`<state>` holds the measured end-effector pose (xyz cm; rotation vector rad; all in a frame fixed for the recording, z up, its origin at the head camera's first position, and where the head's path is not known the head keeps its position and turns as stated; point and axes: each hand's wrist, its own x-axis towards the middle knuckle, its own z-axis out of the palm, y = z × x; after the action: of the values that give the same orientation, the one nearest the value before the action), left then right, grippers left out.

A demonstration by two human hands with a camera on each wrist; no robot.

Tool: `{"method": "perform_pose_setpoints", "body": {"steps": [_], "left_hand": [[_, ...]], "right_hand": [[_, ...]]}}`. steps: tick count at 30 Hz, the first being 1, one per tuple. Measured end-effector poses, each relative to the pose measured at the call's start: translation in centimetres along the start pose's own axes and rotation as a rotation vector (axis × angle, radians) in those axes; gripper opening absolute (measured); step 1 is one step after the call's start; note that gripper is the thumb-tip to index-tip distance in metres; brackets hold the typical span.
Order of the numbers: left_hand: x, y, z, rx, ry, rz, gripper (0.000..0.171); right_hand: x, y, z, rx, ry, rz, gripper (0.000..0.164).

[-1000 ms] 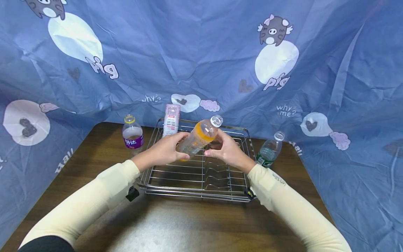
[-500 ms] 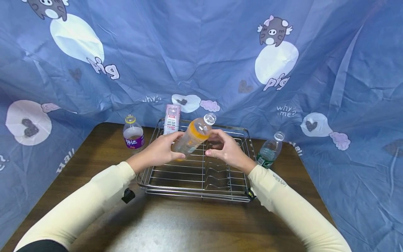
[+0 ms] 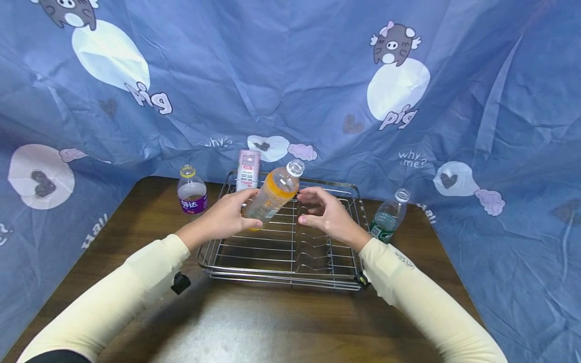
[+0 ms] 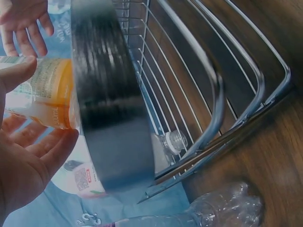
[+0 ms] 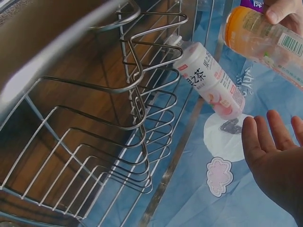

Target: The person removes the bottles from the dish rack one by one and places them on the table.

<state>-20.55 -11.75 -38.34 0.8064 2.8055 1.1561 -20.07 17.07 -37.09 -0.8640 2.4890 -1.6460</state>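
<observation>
My left hand (image 3: 224, 217) grips a clear plastic bottle (image 3: 272, 194) with orange bands, its thumb along the near side. The bottle is tilted, its clear neck up and to the right, above the wire dish rack (image 3: 272, 273). My right hand (image 3: 328, 214) is just right of the bottle, fingers loosely bent and nothing between them. In the right wrist view a gap shows between the right hand's fingers (image 5: 274, 135) and the bottle. A pink-and-white labelled bottle (image 5: 213, 82) leans neck down in the back left of the rack.
A bottle with a purple label (image 3: 193, 199) stands left of the rack on the wooden table (image 3: 254, 322). To the rack's right is a clear bottle with a green label (image 3: 388, 217). A blue printed cloth (image 3: 290, 91) hangs behind the table.
The left hand has moved a little left, carrying the orange-banded bottle with it. The bottle's neck has drawn away from the right hand, whose place is nearly the same.
</observation>
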Motion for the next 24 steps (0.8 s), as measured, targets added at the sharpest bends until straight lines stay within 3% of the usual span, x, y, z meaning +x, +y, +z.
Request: {"method": "perform_pose_setpoints", "body": {"steps": [15,22,24], "left_hand": [[-1.1,-0.4,-1.0,-0.023,0.012,-0.032,0.081],[-1.5,-0.6,-1.3,0.001,0.04,-0.025,0.078],[-1.8,-0.8,-1.5,0.003,0.051,-0.024,0.077]], "right_hand": [[-0.1,0.2,0.1,-0.022,-0.019,0.028,0.058],[-0.9,-3.7,0.3,-0.021,-0.031,0.041,0.053],[-0.9,-3.8,0.3,-0.022,-0.026,0.034,0.052]]}}
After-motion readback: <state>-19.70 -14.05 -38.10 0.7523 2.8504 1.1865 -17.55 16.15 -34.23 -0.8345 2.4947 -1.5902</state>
